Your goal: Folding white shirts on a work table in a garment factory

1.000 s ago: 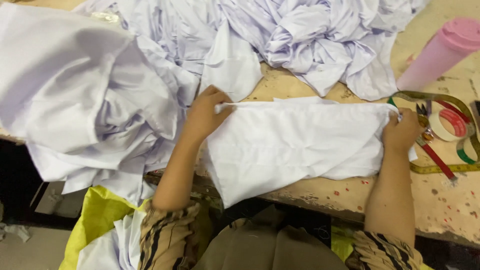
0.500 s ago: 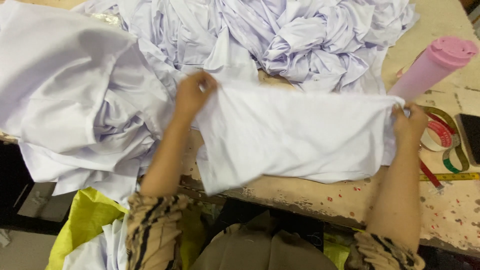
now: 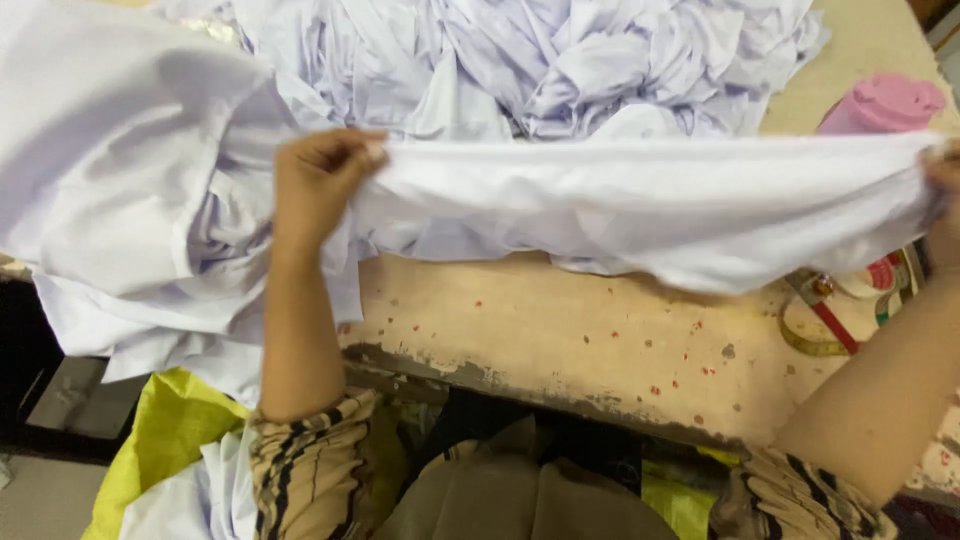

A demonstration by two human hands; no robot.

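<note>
I see the left hand (image 3: 318,178) clenched on one end of the white cotton cloth panel (image 3: 640,205), raised above the worn wooden table (image 3: 560,330); its long axis runs across to the right hand (image 3: 945,200), gripping the other end.

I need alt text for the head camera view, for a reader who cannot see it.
Two hands, left hand and right hand, hold a white cloth stretched above a worn table. Crumpled white fabric is piled behind, beside a pink bottle.
</note>
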